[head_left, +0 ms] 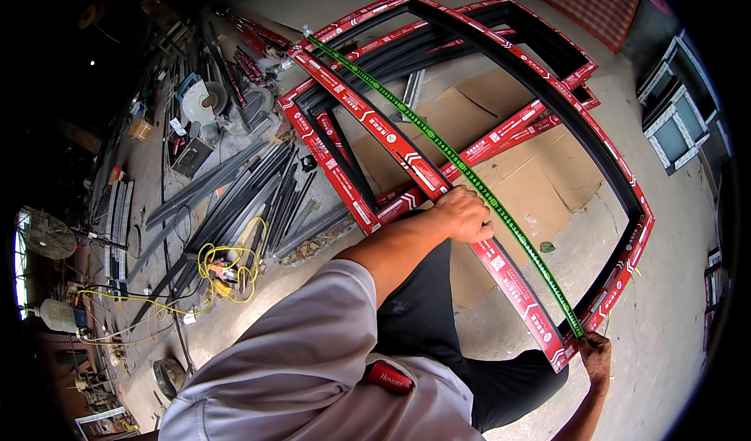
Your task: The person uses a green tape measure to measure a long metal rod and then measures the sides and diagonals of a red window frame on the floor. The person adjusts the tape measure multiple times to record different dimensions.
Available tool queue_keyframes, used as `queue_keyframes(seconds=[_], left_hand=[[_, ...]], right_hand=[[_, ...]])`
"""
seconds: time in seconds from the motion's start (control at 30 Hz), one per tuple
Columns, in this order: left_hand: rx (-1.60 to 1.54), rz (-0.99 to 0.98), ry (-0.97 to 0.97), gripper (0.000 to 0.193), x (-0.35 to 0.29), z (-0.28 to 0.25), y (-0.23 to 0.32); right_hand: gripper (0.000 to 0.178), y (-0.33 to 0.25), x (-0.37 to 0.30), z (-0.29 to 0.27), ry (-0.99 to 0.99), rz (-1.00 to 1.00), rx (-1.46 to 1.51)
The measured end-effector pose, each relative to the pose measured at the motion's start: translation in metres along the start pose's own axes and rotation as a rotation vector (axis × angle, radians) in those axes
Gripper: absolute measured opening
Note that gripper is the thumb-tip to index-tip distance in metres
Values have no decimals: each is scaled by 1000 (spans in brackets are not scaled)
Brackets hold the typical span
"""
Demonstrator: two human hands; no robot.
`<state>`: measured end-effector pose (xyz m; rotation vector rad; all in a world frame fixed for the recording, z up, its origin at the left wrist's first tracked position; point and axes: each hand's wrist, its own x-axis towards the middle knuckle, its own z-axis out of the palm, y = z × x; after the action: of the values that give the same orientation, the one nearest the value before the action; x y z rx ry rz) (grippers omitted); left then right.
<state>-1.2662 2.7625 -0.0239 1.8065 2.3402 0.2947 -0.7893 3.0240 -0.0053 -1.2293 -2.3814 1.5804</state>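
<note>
The person's left hand [465,214] lies on the top face of a long frame bar wrapped in red protective film [407,159], fingers curled together and bent down over the bar's far edge, where the fingertips meet a green measuring tape [438,145]; whether they pinch the tape or only press it against the bar cannot be told. The tape runs taut and straight along that bar, from its far corner near the upper left of the frame stack to the near corner at the lower right. There the right hand [597,356] is closed around the tape's end, holding it at the corner of the bar, with its forearm coming up from the lower edge of the view. The bar belongs to a large dark window frame [602,159] edged in the same red film, lying flat on top of other like frames. Under them flattened cardboard sheets [540,183] cover part of the concrete floor [673,316]. To the left of the frames a loose heap of dark metal profiles [258,190] lies on the floor, and just beside it a tangle of yellow cable [227,265]. Farther left stands a mitre saw [199,104] among scattered parts, and a fan [45,236] sits at the left rim. A red tool handle [389,376] sticks out at the person's waist, below the grey sleeve.
</note>
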Motion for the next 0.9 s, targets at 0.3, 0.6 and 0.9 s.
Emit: queue_keyframes(seconds=[0.3, 0.6, 0.9], left_hand=[[-11, -9, -22, 42, 1, -5, 1], [-64, -12, 15, 38, 1, 9, -7], [-31, 5, 34, 44, -3, 1, 0]], right_hand=[[14, -25, -6, 6, 7, 40, -17], [16, -26, -5, 8, 6, 27, -42], [16, -2, -4, 7, 37, -5, -44]])
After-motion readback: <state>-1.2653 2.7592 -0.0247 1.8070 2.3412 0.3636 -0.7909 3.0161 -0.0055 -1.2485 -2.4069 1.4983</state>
